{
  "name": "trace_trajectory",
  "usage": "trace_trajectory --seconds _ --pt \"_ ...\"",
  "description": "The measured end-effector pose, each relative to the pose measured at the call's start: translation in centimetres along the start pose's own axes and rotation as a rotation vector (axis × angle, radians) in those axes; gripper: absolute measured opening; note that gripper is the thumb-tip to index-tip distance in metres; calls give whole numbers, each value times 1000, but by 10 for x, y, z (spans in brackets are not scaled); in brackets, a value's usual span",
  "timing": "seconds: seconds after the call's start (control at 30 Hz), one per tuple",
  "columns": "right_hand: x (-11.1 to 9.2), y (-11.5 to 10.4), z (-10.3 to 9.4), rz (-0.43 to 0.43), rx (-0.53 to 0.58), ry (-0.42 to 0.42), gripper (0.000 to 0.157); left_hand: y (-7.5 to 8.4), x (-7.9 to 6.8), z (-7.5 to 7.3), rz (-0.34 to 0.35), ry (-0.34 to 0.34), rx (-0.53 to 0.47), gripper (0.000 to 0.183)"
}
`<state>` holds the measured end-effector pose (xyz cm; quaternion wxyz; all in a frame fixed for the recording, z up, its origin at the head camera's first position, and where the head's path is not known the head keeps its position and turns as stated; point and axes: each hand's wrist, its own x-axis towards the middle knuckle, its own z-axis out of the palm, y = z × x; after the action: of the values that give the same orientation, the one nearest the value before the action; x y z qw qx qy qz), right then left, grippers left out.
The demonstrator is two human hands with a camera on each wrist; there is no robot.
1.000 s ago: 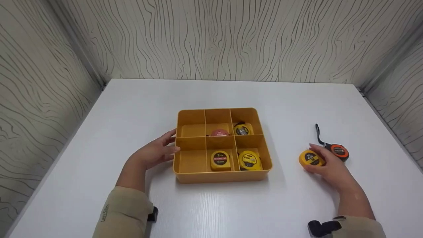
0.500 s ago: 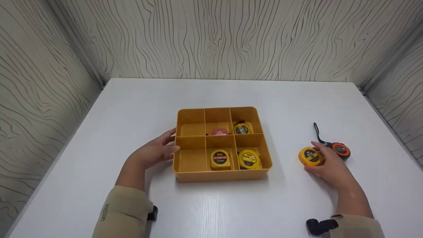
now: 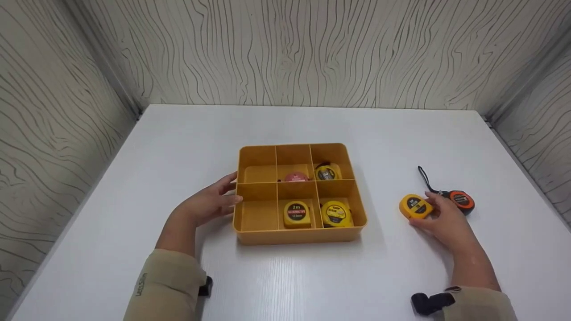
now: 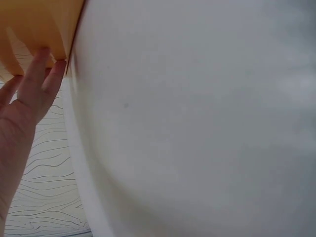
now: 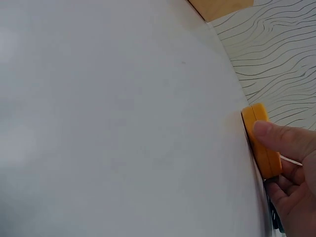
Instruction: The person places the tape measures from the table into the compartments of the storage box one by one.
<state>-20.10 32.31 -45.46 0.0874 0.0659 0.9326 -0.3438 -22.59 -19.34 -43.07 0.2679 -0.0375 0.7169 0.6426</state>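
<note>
My left hand (image 3: 208, 206) lies along the left wall of the yellow-orange divided box (image 3: 299, 237). In the left wrist view its straight fingers (image 4: 35, 79) touch the outer wall. My right hand (image 3: 448, 223) pinches an orange-yellow tape measure (image 3: 415, 206) with a dark label, to the right of the box. In the right wrist view, the thumb presses the edge of the tape measure (image 5: 260, 143), which is on or very near the table. Just behind the right hand's fingers is a black and orange tape measure (image 3: 462, 201) with a black wrist strap.
Inside the box, a yellow 2m tape measure (image 3: 297, 215) is front middle and another yellow tape measure (image 3: 337, 214) front right. A pink tape measure (image 3: 296, 177) sits back middle, a yellow-black one (image 3: 327, 172) back right. Wood-patterned panels (image 3: 285, 53) enclose the white table (image 3: 285, 276).
My right hand has shifted the orange-yellow tape measure slightly left and tilted it. The black and orange tape measure has turned a little, its strap swinging left. My left hand stays at the box.
</note>
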Motion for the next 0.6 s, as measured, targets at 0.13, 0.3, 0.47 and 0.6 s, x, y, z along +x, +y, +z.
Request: trace_trajectory --seconds 0.13,0.3,0.47,0.6 --pt "0 0 2 11 -16 14 90 0 0 0 -1 -8 -12 80" --pt "1 -2 3 -18 0 15 84 0 0 0 1 -5 -8 81" --pt "2 -1 4 -18 -8 26 85 1 0 1 2 0 2 80" --pt "3 0 5 -8 -2 32 86 1 -1 1 0 2 7 79"
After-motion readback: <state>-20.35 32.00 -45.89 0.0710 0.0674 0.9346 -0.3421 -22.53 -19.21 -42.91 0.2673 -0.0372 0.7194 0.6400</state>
